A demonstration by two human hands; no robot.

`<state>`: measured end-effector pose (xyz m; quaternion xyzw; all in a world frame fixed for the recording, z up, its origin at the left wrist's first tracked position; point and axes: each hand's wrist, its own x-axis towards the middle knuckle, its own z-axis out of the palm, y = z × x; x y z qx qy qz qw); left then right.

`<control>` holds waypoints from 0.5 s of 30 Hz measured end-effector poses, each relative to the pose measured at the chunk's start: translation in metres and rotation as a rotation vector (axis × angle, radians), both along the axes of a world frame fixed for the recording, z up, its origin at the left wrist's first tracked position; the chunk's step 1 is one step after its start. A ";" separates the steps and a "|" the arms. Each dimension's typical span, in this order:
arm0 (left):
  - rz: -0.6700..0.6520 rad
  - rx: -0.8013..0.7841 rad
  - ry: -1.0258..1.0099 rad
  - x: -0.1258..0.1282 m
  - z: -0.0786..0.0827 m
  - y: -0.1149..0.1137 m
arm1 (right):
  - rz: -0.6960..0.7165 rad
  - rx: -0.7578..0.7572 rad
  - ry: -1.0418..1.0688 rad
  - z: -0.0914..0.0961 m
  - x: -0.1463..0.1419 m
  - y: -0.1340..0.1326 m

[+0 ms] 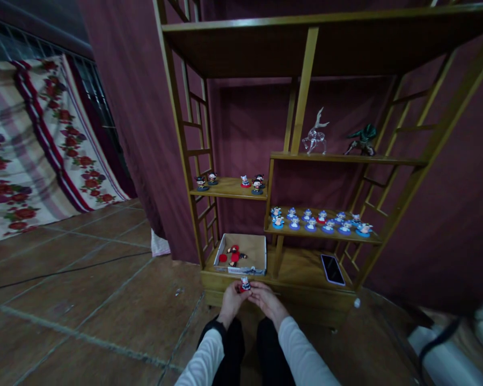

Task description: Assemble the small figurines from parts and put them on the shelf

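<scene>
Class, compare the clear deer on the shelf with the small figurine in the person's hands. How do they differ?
Colour: the clear deer is see-through, while the small figurine shows white, dark and red.
Size: the deer looks taller than the figurine.
Place: the deer stands on a shelf; the figurine is held between the left hand and right hand.
Shared: both appear upright.

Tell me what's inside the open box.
The box holds a cluster of red-and-dark pieces and a separate red piece. Anything underneath them is covered and can't be seen.
</scene>
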<state>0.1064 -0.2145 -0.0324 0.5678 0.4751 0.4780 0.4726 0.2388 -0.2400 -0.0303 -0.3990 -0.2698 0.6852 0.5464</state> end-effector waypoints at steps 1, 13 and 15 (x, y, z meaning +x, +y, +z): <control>0.001 0.013 0.011 0.000 0.000 0.000 | -0.002 -0.001 0.009 0.000 0.000 0.000; -0.010 0.024 0.048 0.003 -0.008 0.004 | 0.006 -0.002 0.026 -0.002 0.004 0.003; -0.015 0.024 0.052 0.002 -0.008 0.005 | 0.004 0.001 0.033 -0.002 0.004 0.004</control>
